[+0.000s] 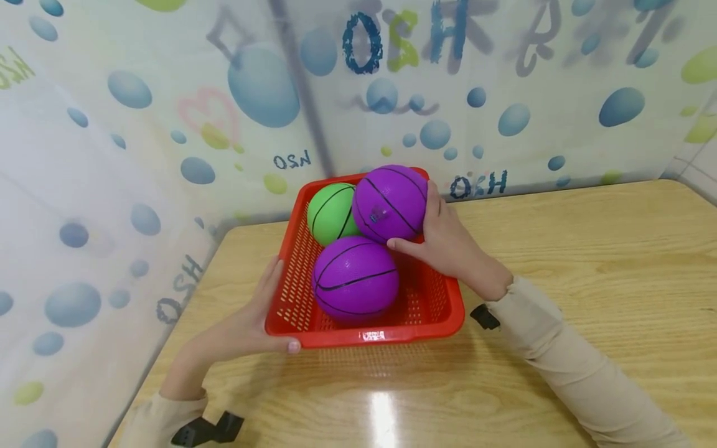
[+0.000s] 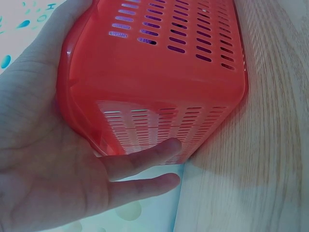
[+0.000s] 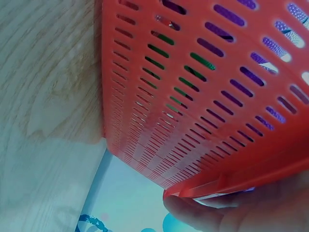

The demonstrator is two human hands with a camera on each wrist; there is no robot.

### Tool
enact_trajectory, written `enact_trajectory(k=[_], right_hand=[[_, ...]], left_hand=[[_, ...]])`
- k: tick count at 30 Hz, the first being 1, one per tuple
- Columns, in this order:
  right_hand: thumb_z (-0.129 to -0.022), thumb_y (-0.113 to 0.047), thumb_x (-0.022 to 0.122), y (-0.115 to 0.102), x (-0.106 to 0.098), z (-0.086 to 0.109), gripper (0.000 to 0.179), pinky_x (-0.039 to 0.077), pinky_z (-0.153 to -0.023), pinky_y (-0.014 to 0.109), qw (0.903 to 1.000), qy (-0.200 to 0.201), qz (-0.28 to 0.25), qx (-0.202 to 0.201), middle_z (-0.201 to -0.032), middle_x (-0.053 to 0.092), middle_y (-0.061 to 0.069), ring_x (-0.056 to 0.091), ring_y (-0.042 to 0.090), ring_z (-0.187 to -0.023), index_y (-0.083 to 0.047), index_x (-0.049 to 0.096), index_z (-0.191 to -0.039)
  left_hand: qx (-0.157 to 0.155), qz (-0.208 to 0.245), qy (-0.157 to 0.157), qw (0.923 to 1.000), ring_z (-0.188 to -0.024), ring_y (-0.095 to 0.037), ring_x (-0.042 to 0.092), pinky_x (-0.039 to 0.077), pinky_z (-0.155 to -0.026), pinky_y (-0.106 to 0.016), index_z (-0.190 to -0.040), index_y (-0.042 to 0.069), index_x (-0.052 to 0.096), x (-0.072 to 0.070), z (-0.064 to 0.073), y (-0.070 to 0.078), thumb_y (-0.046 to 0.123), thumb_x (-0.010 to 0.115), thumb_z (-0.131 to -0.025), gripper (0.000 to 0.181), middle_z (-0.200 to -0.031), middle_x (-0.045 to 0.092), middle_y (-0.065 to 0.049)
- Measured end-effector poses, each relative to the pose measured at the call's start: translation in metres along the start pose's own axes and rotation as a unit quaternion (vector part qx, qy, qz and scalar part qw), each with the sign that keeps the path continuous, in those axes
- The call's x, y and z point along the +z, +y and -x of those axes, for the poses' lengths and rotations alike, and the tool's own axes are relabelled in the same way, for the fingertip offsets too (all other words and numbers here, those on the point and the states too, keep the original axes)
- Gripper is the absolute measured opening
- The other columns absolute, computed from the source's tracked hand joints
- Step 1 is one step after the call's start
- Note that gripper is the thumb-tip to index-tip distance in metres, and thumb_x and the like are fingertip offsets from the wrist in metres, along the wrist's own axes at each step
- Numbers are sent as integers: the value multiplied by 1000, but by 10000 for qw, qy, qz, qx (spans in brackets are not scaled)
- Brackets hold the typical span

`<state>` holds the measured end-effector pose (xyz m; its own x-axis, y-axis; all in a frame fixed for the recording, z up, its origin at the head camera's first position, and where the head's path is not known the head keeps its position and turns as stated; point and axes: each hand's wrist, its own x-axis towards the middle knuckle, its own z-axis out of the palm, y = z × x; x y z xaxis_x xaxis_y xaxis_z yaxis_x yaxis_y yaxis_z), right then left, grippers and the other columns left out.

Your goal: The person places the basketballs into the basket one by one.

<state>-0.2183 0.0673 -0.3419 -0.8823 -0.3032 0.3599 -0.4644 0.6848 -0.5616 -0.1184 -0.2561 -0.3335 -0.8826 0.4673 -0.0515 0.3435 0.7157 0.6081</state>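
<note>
A red plastic basket (image 1: 372, 336) with slotted walls sits on the wooden table, with three balls patterned like basketballs in it. My left hand (image 1: 249, 330) holds its near left corner, thumb along the front rim and fingers along the outer left wall. In the left wrist view two fingers (image 2: 145, 192) extend beside the slotted wall. My right hand (image 1: 448, 239) grips the far purple ball (image 1: 389, 202), thumb at its lower edge and fingers on its right side. A second purple ball (image 1: 355, 280) lies nearer the front. The green ball (image 1: 330, 214) is partly hidden behind both.
The basket stands on a light wooden table (image 1: 588, 261), close to its far edge. Behind and to the left hangs a pale wall covering (image 1: 347, 137) with blue and green dots and lettering. Black straps (image 1: 207, 429) hang by the cuffs.
</note>
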Motion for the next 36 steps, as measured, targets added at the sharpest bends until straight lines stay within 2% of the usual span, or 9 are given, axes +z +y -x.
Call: enact_trajectory(k=[6, 13, 16, 19, 22, 24, 29, 33, 36], right_hand=[[-66, -60, 58, 4, 0, -2, 112, 34, -90, 43, 9994, -150, -313, -63, -135, 18, 15, 29, 28, -119, -17, -20, -133], [-66, -51, 64, 5, -3, -4, 111, 34, -90, 44, 9996, -153, -245, -15, -133, 20, 17, 32, 30, -117, -14, -16, -134], [-65, -55, 63, 4, -3, -4, 112, 31, -90, 48, 9997, -171, -61, 168, -131, 25, 19, 33, 32, -115, -13, -14, -134], [-63, -67, 54, 1, -8, -5, 113, 27, -89, 54, 9985, -338, 150, 412, -130, 28, 20, 32, 34, -115, -10, -11, -136], [-68, -70, 44, -1, -24, -6, 104, 24, -92, 54, 9971, -582, -50, 488, -134, 22, 18, 25, 32, -120, -8, -3, -137], [-74, -67, 39, -2, -41, -6, 94, 22, -94, 53, 9958, -673, -368, 497, -137, 16, 15, 21, 31, -122, -8, 3, -138], [-85, -54, 31, 7, -84, -1, 74, 14, -97, 53, 9935, -432, -919, 523, -141, 10, 10, 11, 28, -126, -8, 9, -138], [-87, -48, 35, 20, -102, 8, 70, 12, -96, 54, 9962, -230, -719, 438, -141, 10, 9, 10, 29, -126, -10, 9, -138], [-85, -46, 43, 33, -105, 18, 74, 11, -97, 53, 9994, -299, -172, 67, -142, 7, 9, 6, 28, -128, -11, 5, -139]], left_hand=[[-58, -40, -17, 10000, -127, -19, -13, 20, -94, -53, -135, 26, -17, 0, 0, 1, 36, 73, -64, 116, -138, -24, 9], [-49, -160, 9, 9999, -127, -17, -12, 23, -94, -51, -135, 26, -16, -2, -3, 4, 38, 73, -64, 114, -139, -23, 7], [-73, -156, -8, 9999, -127, -18, -13, 22, -94, -52, -135, 26, -16, -2, -2, 4, 38, 73, -64, 115, -139, -23, 8], [-103, -157, -24, 9998, -127, -19, -13, 21, -94, -52, -135, 25, -16, -2, -1, 4, 37, 73, -64, 115, -138, -24, 9], [-88, -153, -9, 9998, -127, -19, -13, 21, -94, -52, -135, 25, -16, -1, -1, 4, 37, 73, -63, 115, -139, -23, 8], [-92, -150, 29, 9998, -127, -17, -13, 21, -95, -52, -136, 26, -15, -2, -1, 4, 37, 74, -63, 115, -139, -23, 9], [-76, -148, 38, 9999, -127, -16, -12, 21, -95, -52, -135, 26, -15, -3, -2, 3, 38, 73, -63, 115, -139, -22, 10], [-132, -192, 10, 9997, -127, -16, -11, 20, -95, -51, -135, 26, -16, -3, -1, 2, 40, 73, -63, 115, -139, -22, 9], [-149, -257, 3, 9996, -127, -17, -10, 20, -96, -50, -135, 26, -16, -1, 0, 1, 41, 71, -65, 113, -140, -21, 7]])
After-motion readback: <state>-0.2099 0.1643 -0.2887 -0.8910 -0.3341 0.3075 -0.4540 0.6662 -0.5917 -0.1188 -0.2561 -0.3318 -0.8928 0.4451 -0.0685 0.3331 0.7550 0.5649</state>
